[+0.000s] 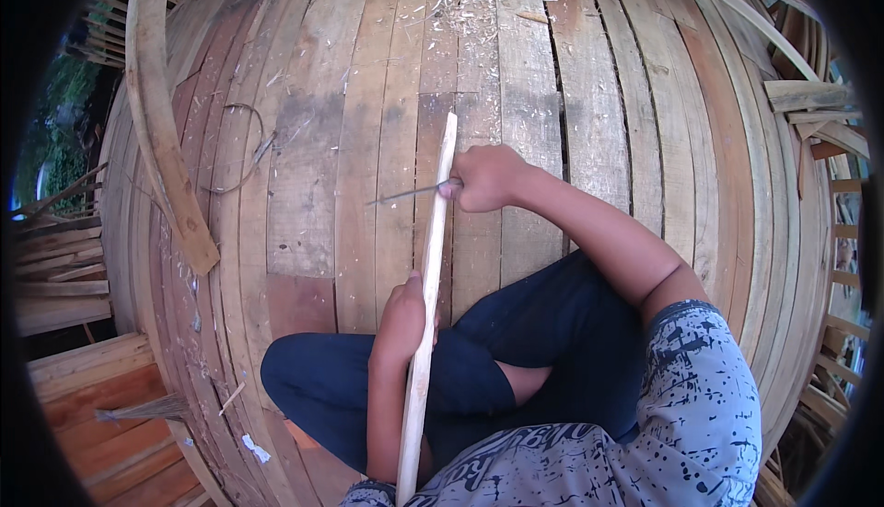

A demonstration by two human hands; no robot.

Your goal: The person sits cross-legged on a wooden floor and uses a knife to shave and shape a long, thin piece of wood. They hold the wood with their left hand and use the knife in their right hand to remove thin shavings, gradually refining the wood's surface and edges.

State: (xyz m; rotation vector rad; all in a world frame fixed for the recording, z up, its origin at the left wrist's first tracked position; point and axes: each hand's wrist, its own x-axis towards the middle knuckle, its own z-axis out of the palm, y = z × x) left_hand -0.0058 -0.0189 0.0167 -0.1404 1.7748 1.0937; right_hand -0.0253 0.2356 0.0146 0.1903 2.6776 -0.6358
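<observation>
A long pale wooden stick (420, 373) runs from beside my body, over my crossed legs, out past the plank floor's middle. My left hand (403, 318) is closed around its middle, near my knee; some of the fingers are hidden behind the stick. Farther up, my right hand (488, 178) is closed on the handle of a knife. The thin dark blade (402, 198) points left and crosses the stick a little below its far end. Most of the handle is hidden in my fist.
Wood shavings (449, 10) litter the far floorboards (387, 120). A long bent board (164, 129) lies at the left, near a thin curved strip (249, 162). Stacked planks (64, 263) and a brush-like bundle (147, 408) are lower left. More timber (806, 95) lies at the right.
</observation>
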